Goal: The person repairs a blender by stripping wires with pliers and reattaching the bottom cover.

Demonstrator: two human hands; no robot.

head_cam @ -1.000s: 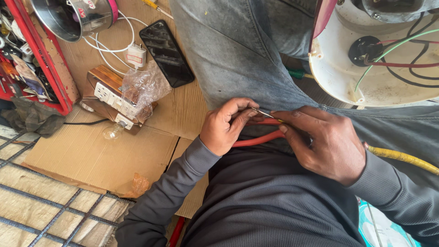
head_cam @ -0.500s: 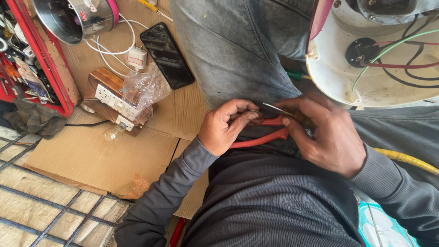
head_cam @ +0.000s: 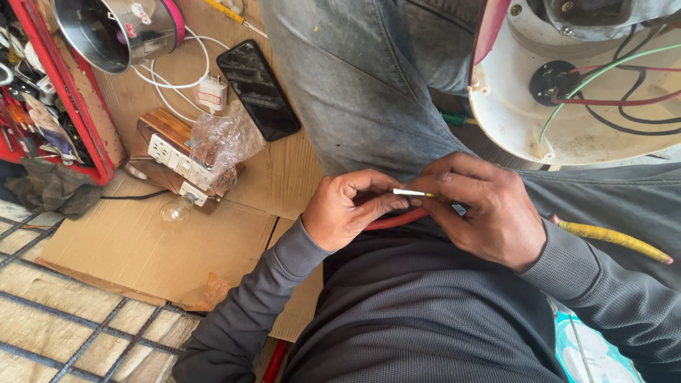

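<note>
- A red wire lies across the person's lap, pinched in the left hand; it runs from under that hand's curled fingers toward the right hand.
- A thin pale tool tip sticks out of the right hand, its end just beside the left thumb and above the red wire; what kind of tool it is cannot be told.
- A yellow wire trails out from behind the right wrist, well away from the fingers.
- Beyond the right hand, up and outward, sits a round white appliance base with green, red and black leads; it is near but apart from the knuckles.
- Beyond the left hand, on cardboard, lie a black phone, a wooden switch board under a clear plastic bag, a small bulb, a white charger and a steel pot.
- Left hand: fingers curled in, thumb pressing on the wire, wrist bent inward.
- Right hand: fingers closed, gripping the tool, knuckles up.
- Both hands meet over the grey-trousered thigh; the cardboard's bare lower part is the free space outside the left forearm, ending at a metal grate.
</note>
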